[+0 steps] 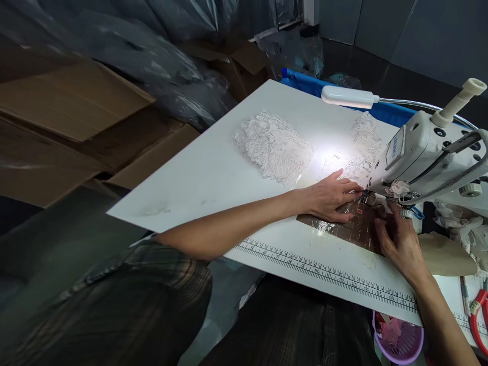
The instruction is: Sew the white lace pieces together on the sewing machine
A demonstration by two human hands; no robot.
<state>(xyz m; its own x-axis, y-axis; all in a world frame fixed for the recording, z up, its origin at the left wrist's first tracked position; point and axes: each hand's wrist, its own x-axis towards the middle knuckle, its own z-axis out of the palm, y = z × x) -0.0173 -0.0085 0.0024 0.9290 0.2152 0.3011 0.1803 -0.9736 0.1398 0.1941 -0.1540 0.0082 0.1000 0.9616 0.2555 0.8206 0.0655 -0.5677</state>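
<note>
My left hand (334, 198) lies flat on the sewing table, fingers spread and pointing at the needle area of a white sewing machine (427, 147). Its fingertips touch the near edge of white lace pieces (353, 165), and the lower fingers rest on a shiny brown plate (343, 226). On the plate's right side is my right hand (400, 244), thumb and forefinger apart, close to the presser foot (369, 198). Some of its fingertips are hidden near the machine head. A pile of white lace (274, 145) sits to the left of the lit area.
A white lamp (348, 96) shines over the table (198, 188), whose front edge carries a ruler strip (328, 272). Red-handled scissors (476, 320) lie at right; a purple basket (406, 345) stands below. Cardboard boxes (68, 107) and plastic sheeting (171, 66) are at left.
</note>
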